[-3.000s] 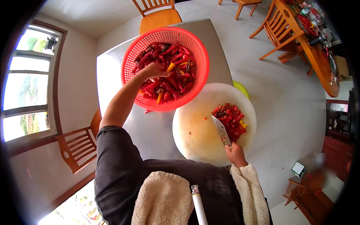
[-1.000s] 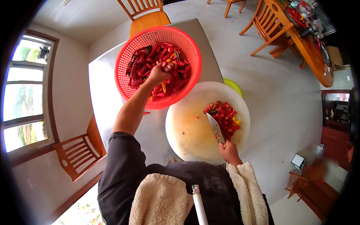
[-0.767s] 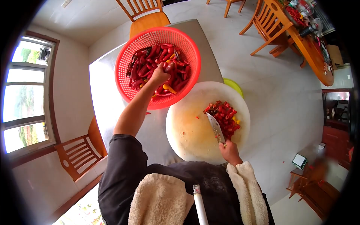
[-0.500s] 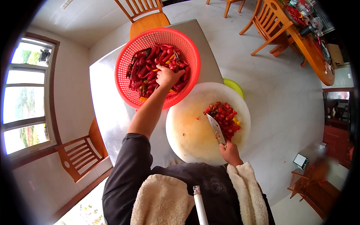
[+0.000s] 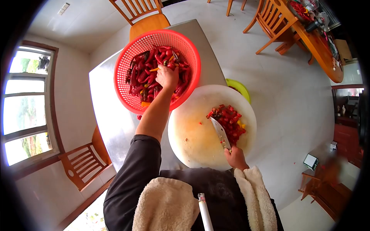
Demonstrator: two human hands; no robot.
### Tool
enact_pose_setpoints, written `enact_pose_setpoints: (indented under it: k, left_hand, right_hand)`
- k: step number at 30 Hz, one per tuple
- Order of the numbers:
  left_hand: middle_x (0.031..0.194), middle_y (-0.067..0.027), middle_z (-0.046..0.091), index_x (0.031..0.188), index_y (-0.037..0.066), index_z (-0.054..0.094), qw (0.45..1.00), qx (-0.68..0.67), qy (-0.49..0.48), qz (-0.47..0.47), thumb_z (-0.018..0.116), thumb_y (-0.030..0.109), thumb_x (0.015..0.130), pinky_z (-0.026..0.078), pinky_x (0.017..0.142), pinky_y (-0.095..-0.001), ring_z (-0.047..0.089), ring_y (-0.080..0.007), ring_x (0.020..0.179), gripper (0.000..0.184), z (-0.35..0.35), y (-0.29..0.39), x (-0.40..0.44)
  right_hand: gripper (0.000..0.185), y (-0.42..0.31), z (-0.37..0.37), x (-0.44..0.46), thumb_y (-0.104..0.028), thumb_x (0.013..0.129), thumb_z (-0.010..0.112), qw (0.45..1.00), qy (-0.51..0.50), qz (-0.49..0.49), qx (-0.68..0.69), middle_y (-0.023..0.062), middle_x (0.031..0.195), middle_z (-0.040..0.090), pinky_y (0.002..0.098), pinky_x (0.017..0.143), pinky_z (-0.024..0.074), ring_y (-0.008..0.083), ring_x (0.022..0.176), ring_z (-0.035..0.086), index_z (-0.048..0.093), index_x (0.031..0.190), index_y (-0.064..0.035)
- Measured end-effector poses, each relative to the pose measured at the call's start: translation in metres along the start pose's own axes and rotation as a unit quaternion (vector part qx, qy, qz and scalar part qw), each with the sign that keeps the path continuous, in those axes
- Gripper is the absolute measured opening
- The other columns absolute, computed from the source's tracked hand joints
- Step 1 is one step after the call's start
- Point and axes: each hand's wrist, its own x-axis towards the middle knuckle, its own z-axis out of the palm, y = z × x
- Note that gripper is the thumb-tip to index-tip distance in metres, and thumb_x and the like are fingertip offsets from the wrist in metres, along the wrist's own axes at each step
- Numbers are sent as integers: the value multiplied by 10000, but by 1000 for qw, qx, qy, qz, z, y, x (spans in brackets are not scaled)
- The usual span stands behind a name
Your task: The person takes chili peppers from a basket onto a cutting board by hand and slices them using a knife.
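Head view: whole peppers sit in the red mesh basket, far side of the table, left of the round board. Left hand is the nearer one, in over the basket, fingers bent down into the pile; can't tell if they've closed on a pepper. Bulk of the pile lies left of that hand, more past the fingertips; long axes point every way, no common lie. Right hand is closed around the handle of the knife, over the board's near right part; blade runs away from the hand and leftward, along the left edge of the chopped peppers. Looks: whole ones glossy red, some dark, a few yellow-orange; chopped heap mostly red, yellow bits on its right, small specks on the blade. Lime-green container shows past the board's far edge.
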Motion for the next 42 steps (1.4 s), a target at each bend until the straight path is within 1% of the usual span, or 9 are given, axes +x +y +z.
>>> enact_pose_setpoints:
  k: [6,10,18,23,26,28,33,40,42]
  left_hand:
    - [1212,-195,559,1355,-22,342,997,45,-25,60,766,313,698,396,980,-498,530,-353,1175,850,10,-25,0]
    - [1237,-151,602,1234,8,525,980,84,-177,28,781,253,710,471,947,-488,599,-303,1142,633,-46,10,7]
    - [1025,-180,686,1222,-9,443,974,182,-94,96,672,189,784,524,856,-421,684,-331,969,533,-19,-19,6]
    - [980,-259,674,1127,-15,489,997,-34,-51,47,725,209,678,524,845,-448,664,-413,951,554,-32,-47,43]
    - [848,-168,684,933,-5,610,969,-214,-86,90,770,175,605,546,714,-387,680,-264,713,406,-43,-72,74]
    - [697,-37,604,842,49,616,875,-453,-165,35,683,3,654,525,552,-336,608,-182,595,205,-81,-64,51]
    - [699,-85,593,859,13,593,788,-588,-183,-4,643,-89,664,515,498,-353,585,-217,533,226,-114,-82,50]
    - [722,-121,604,875,-23,586,775,-570,-272,6,658,-87,671,527,528,-361,616,-232,570,226,-181,-66,-33]
    - [745,-79,604,889,5,603,817,-454,-349,62,639,-102,649,515,530,-345,607,-194,587,265,-206,-55,-90]
  right_hand:
    - [276,-5,0,0,-240,860,624,1000,12,3,14,250,704,640,497,646,512,441,708,640,630,844,35]
    - [270,-7,-6,0,-237,861,620,998,-34,40,-20,251,718,645,497,653,512,439,720,643,630,886,32]
    - [247,-6,-4,-2,-215,854,618,1000,7,0,22,249,723,643,491,645,512,439,714,639,626,880,30]
    - [235,5,-2,-1,-201,848,617,999,4,-21,37,252,732,643,491,647,510,443,720,638,623,897,29]
    - [246,0,-4,0,-207,841,626,999,12,-24,37,255,739,644,493,653,508,444,728,638,621,892,33]
    - [251,-2,-4,-1,-211,835,631,999,15,-15,30,257,741,644,496,658,508,446,733,638,619,892,34]
    - [280,4,-2,3,-223,834,636,1000,2,-25,17,261,789,664,451,679,524,428,774,661,637,920,43]
    - [268,40,14,18,-221,838,602,999,-1,-40,11,186,626,639,416,549,521,304,538,657,632,882,41]
    - [316,33,11,17,-260,816,618,999,-14,-15,46,290,763,638,501,687,506,465,767,636,637,839,55]
